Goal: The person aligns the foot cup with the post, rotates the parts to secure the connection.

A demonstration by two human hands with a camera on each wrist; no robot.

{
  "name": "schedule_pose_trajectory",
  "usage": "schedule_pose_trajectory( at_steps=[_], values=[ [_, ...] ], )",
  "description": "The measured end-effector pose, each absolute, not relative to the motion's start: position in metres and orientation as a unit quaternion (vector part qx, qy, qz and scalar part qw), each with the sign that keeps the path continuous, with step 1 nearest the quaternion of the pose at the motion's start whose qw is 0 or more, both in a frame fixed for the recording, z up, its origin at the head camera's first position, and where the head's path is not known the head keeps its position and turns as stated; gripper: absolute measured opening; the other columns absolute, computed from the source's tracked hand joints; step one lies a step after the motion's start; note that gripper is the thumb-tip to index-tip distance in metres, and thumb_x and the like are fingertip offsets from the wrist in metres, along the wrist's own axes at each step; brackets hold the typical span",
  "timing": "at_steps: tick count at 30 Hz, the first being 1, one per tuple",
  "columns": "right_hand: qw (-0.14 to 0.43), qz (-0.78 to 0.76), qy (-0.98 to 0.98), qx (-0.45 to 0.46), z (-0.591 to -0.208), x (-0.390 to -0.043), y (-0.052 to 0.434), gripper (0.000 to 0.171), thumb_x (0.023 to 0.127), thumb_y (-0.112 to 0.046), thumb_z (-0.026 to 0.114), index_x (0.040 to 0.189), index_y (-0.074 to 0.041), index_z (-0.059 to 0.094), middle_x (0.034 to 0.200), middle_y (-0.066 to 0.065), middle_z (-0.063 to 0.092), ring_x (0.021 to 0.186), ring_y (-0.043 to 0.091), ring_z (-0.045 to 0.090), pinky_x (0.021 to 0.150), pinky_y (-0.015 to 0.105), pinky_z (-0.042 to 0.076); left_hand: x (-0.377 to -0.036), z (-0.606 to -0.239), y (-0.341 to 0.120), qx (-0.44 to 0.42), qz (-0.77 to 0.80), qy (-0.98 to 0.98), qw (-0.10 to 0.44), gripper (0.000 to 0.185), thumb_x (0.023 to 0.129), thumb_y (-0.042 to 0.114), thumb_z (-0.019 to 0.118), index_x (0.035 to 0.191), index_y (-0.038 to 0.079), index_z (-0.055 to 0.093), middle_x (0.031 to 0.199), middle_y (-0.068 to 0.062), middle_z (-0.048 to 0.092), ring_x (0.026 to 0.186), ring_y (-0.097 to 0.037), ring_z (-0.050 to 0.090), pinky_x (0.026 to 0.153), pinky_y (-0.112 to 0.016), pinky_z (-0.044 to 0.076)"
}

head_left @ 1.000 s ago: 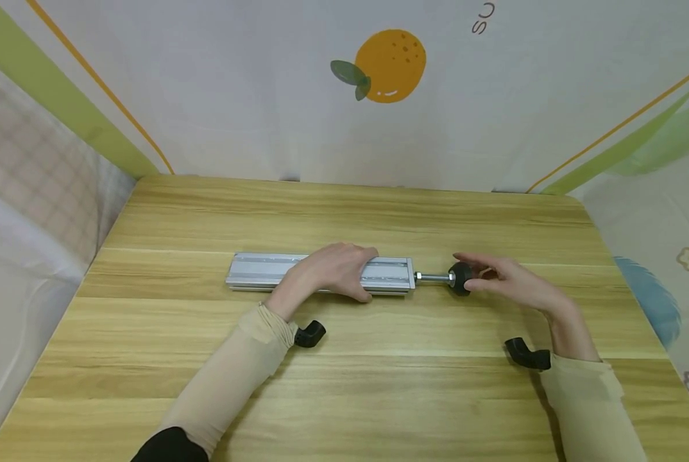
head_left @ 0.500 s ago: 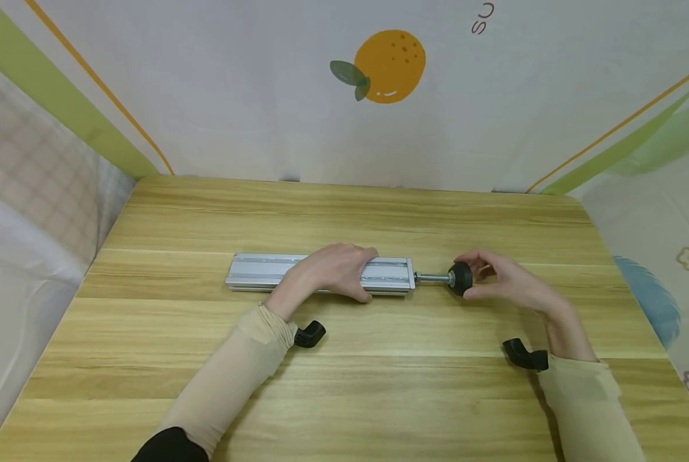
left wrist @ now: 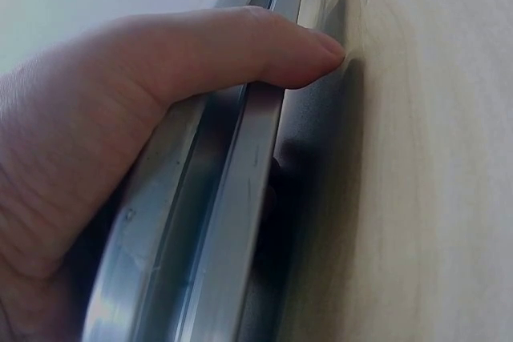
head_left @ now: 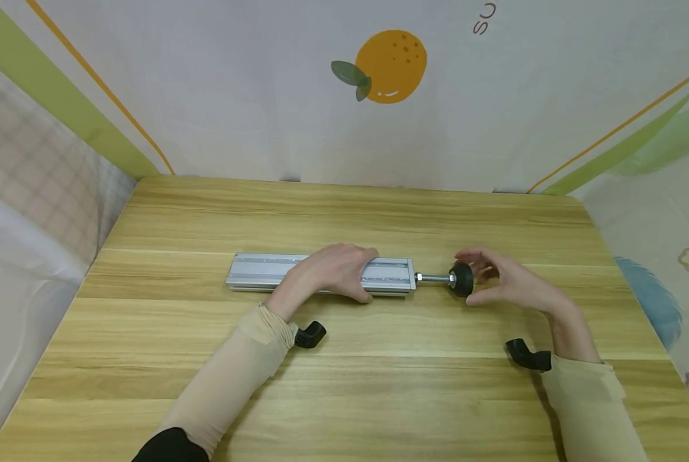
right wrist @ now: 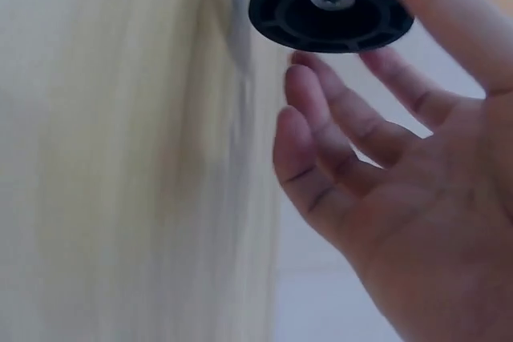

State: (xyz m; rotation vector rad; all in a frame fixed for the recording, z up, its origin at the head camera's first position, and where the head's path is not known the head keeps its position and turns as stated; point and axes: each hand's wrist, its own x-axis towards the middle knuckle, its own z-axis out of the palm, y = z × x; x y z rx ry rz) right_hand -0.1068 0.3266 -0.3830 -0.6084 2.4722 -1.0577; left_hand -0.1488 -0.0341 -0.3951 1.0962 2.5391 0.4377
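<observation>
A silver aluminium extrusion (head_left: 387, 274) lies lengthwise on the wooden table. My left hand (head_left: 330, 273) spans it from above and grips it, thumb on the near side; in the left wrist view the thumb (left wrist: 240, 50) crosses its grooved edge. From its right end sticks a threaded rod (head_left: 433, 278) with a nut, ending in a black levelling foot (head_left: 462, 280). The foot's ribbed underside with a cross-head screw shows in the right wrist view. My right hand (head_left: 509, 282) is around the foot with bent, spread fingers, the thumb just off its lower edge; fingertip contact is unclear.
The wooden table (head_left: 379, 385) extends around the extrusion on all sides. A white cloth (head_left: 235, 90) with a printed orange hangs behind its back edge. Black curved mounts (head_left: 528, 355) stick out from both sleeves.
My right hand has loosened from the foot: the thumb has slid down and away, and the fingers have spread. My left hand and the extrusion have stayed in place.
</observation>
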Motion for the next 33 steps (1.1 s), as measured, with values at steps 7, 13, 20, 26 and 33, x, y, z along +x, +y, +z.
schedule_pose_trajectory(
  at_steps=[7,13,20,26,33],
  values=[
    [0.156,-0.393,0.881,-0.213,-0.387,-0.1074,0.3213,0.066,0.076,-0.013,0.091,0.13,-0.007,0.053,0.119,0.009,0.06,0.102,0.009,0.056,0.091,0.022,0.05,-0.1483,-0.3954,-0.0338,0.384,0.156,0.894,0.172,0.047,0.076,0.04,0.081,0.107,0.017,0.054,0.08,0.006,0.055,0.071,-0.011,0.049,0.067,-0.029,0.046],
    [0.167,-0.365,0.888,-0.224,-0.3852,-0.1057,0.3256,0.049,0.095,-0.014,0.072,0.141,-0.004,0.056,0.125,0.011,0.066,0.104,0.004,0.06,0.091,0.02,0.051,-0.1484,-0.3956,-0.0335,0.385,0.154,0.893,0.173,0.047,0.076,0.04,0.081,0.108,0.017,0.054,0.081,0.006,0.056,0.071,-0.011,0.049,0.067,-0.029,0.046],
    [0.184,-0.345,0.892,-0.226,-0.3847,-0.1077,0.3289,0.053,0.101,-0.019,0.065,0.15,-0.007,0.05,0.145,0.016,0.06,0.109,0.0,0.06,0.092,0.02,0.051,-0.149,-0.3952,-0.0337,0.384,0.153,0.894,0.174,0.05,0.078,0.04,0.081,0.113,0.016,0.056,0.085,0.005,0.06,0.074,-0.012,0.052,0.071,-0.03,0.049],
    [0.181,-0.372,0.884,-0.217,-0.3868,-0.1086,0.3244,0.072,0.083,-0.018,0.086,0.145,-0.008,0.049,0.139,0.012,0.058,0.109,0.006,0.057,0.094,0.022,0.051,-0.1493,-0.3951,-0.0349,0.386,0.154,0.893,0.172,0.049,0.077,0.04,0.081,0.111,0.016,0.055,0.085,0.005,0.06,0.074,-0.012,0.052,0.071,-0.03,0.049],
    [0.165,-0.38,0.888,-0.199,-0.3868,-0.1078,0.3203,0.067,0.076,-0.017,0.091,0.132,-0.007,0.053,0.125,0.011,0.061,0.105,0.007,0.058,0.092,0.024,0.054,-0.1491,-0.394,-0.0344,0.386,0.155,0.892,0.177,0.048,0.077,0.04,0.08,0.111,0.017,0.055,0.081,0.006,0.056,0.071,-0.011,0.049,0.067,-0.029,0.046]
  ],
)
